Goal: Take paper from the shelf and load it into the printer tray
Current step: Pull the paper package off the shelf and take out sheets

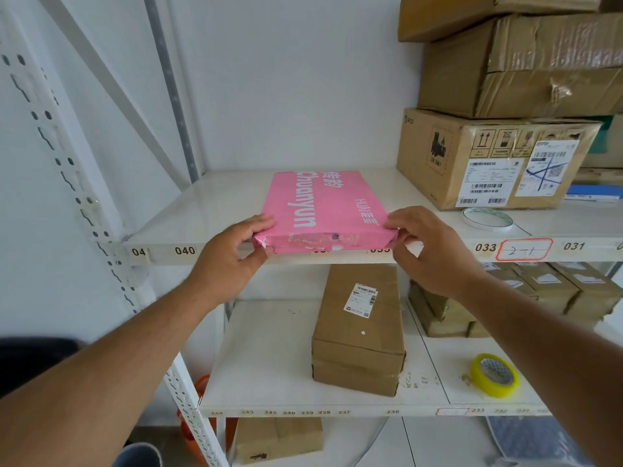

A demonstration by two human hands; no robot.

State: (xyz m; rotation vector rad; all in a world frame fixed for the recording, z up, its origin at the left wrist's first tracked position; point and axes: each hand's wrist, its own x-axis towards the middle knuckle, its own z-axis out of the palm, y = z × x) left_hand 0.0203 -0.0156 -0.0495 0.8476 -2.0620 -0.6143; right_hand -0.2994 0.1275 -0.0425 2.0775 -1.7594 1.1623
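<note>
While the pink-wrapped ream of paper [323, 210] lies flat on the white shelf board [202, 214], its near end jutting just past the front lip, both hands have hold of it. The left hand [236, 251] pinches the near left corner, thumb under and fingers on top; the right hand [428, 244] curls round the near right corner in the same way. Just beyond the right hand sit a roll of clear tape [487, 219] and a labelled cardboard box [485, 160]; below both hands, on the lower shelf, a long brown carton [359, 328] lies (a yellow tape roll [495, 375] near it). By my reading the task has barely begun: the ream is gripped but not lifted away, and carrying, unwrapping and loading all remain. No printer is in view.
</note>
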